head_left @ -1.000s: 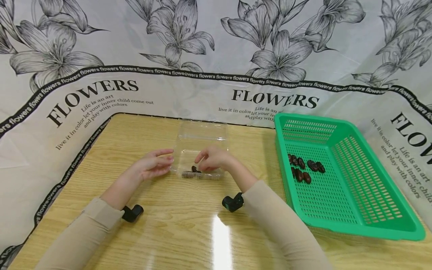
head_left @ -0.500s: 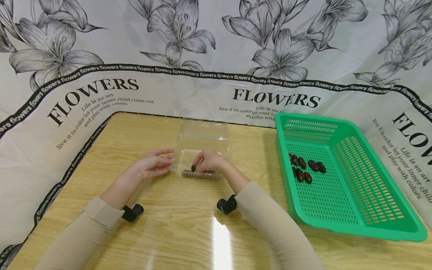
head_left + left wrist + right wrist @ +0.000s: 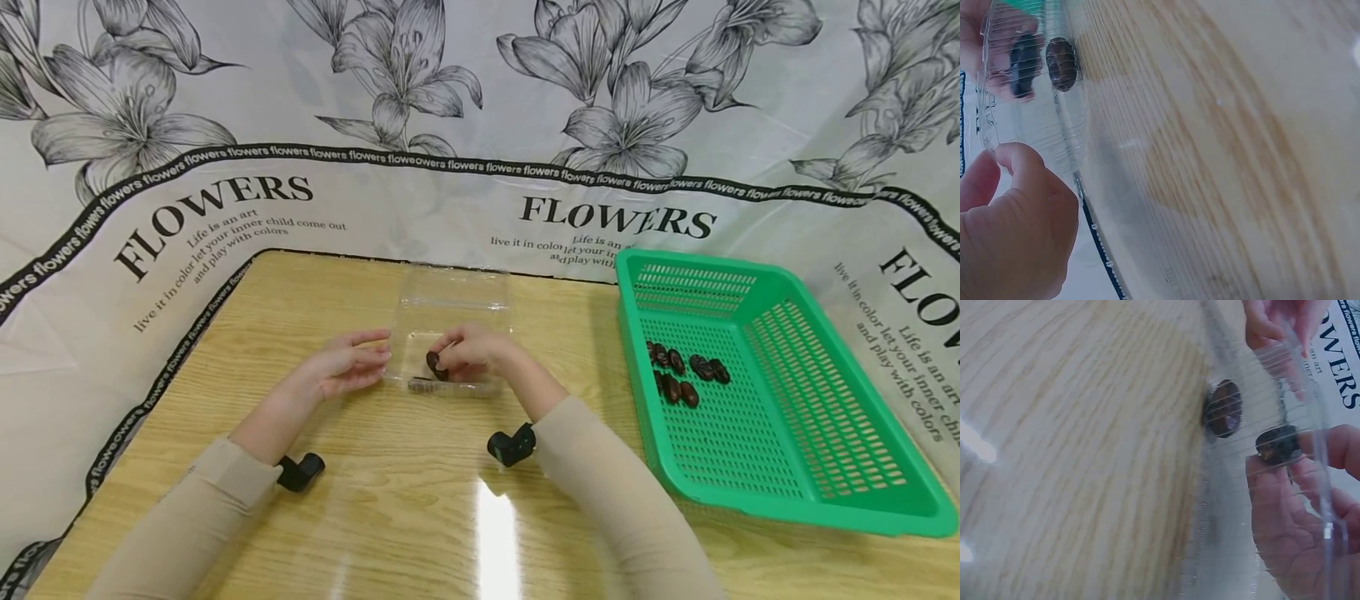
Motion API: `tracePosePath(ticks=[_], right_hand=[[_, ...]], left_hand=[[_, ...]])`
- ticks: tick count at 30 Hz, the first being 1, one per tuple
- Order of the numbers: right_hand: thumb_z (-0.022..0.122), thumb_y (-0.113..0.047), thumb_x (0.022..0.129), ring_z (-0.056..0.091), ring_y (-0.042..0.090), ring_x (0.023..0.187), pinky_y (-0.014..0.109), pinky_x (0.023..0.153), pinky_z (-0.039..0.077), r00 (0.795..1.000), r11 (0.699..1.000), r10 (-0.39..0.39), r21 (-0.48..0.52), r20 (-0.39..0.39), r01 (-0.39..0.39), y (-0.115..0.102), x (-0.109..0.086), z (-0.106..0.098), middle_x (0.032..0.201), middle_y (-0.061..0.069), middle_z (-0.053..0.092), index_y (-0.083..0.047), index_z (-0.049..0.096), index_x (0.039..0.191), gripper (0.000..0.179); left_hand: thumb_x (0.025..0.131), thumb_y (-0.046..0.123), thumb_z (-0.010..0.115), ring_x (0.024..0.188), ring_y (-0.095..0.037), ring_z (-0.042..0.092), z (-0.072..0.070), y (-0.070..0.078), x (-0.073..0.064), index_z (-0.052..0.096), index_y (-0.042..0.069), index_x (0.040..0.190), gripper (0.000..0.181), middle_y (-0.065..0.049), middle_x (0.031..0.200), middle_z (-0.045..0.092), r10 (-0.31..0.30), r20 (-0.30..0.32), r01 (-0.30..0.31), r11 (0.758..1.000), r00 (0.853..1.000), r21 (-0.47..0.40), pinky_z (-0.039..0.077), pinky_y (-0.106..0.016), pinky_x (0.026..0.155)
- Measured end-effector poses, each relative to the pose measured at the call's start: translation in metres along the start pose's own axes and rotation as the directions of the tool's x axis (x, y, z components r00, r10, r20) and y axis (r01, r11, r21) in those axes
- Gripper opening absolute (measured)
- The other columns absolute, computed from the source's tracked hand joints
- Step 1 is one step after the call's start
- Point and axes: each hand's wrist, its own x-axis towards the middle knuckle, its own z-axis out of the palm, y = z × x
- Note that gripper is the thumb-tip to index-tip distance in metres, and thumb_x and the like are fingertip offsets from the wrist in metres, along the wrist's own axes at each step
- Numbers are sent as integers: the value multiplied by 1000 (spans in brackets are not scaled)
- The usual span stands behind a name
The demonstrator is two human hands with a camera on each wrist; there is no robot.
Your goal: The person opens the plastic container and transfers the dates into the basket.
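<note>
A clear plastic clamshell box (image 3: pixel 453 304) lies on the table with its lid folded back. At its left rim, the thumb and fingertip of my left hand (image 3: pixel 1019 219) pinch the plastic edge. My right hand (image 3: pixel 476 354) reaches inside the box, thumb and fingers pinching a dark brown, wrinkled date (image 3: pixel 435 365). Through the ribbed front wall, the right wrist view shows this date held above the box floor. A second date (image 3: pixel 1225 409) rests at the bottom, close to the front wall, to the left of the held one in that view.
To the right stands a green plastic basket (image 3: pixel 750 492) with slotted walls; several dates (image 3: pixel 678 362) lie in it toward its left side. A white flower-printed cloth (image 3: pixel 420 204) hangs behind the wooden table (image 3: pixel 390 500). Each wrist wears a small black camera (image 3: pixel 512 446).
My right fingers have closed around the date in the box and lifted and turned it a little. My left hand has stayed at the box's left rim.
</note>
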Motion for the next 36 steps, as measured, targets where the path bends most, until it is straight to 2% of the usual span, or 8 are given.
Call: tracePosePath(ticks=[7, 11, 14, 17, 22, 28, 36], right_hand=[[52, 5, 87, 57, 11, 66, 20, 61, 51, 1000, 986, 12, 167, 25, -16, -19, -11, -11, 92, 10, 59, 5, 50, 126, 38], [51, 5, 88, 62, 13, 70, 26, 70, 54, 1000, 974, -15, 225, 1, 15, -30, -22, -19, 100, 15, 61, 5, 49, 129, 41], [50, 5, 88, 63, 14, 71, 29, 75, 54, 999, 969, -44, 242, -9, 45, -36, -30, -25, 107, 19, 60, 5, 48, 131, 43], [50, 6, 88, 64, 15, 73, 28, 73, 54, 998, 967, -69, 246, -10, 69, -40, -38, -32, 106, 19, 61, 6, 47, 131, 44], [49, 4, 90, 64, 15, 76, 28, 74, 54, 995, 964, -95, 249, -5, 93, -43, -54, -47, 92, 9, 64, 7, 43, 133, 44], [48, 5, 90, 64, 15, 79, 29, 75, 53, 993, 953, -115, 277, -33, 120, -44, -77, -71, 88, 2, 65, 8, 40, 133, 44], [51, 4, 90, 65, 17, 81, 26, 73, 54, 989, 941, -88, 317, -117, 121, -39, -111, -115, 88, 4, 67, -2, 53, 118, 29]], left_hand=[[93, -5, 47, 76, -7, 57, 0, 1, -1, 21, 1, 147, 60, -7, 113, 46, -2, 4, 2, 1000, 1000, 11, 50, -18, 67], [94, -5, 47, 76, -8, 57, 0, 3, 0, 21, 1, 147, 60, -8, 114, 46, 2, 7, -2, 1000, 1000, 13, 50, -17, 66], [93, -6, 47, 77, -8, 56, -1, 3, 0, 21, 1, 147, 60, -8, 114, 45, 4, 6, -5, 1000, 1000, 14, 50, -17, 67], [94, -6, 46, 77, -7, 56, 0, 3, -1, 20, 1, 147, 60, -8, 115, 43, -1, 8, 1, 1000, 1000, 18, 50, -17, 67], [93, -6, 47, 78, -7, 56, 1, 2, -1, 20, 1, 147, 60, -8, 117, 43, -3, 13, 2, 1000, 1000, 19, 50, -17, 67], [93, -5, 47, 77, -8, 56, 1, 3, -2, 20, 1, 147, 60, -9, 117, 43, -3, 9, 3, 999, 1000, 36, 50, -17, 67], [93, -6, 47, 78, -8, 56, 0, 3, -2, 21, 1, 147, 60, -8, 117, 44, -5, 4, 5, 999, 1000, 35, 50, -17, 68]])
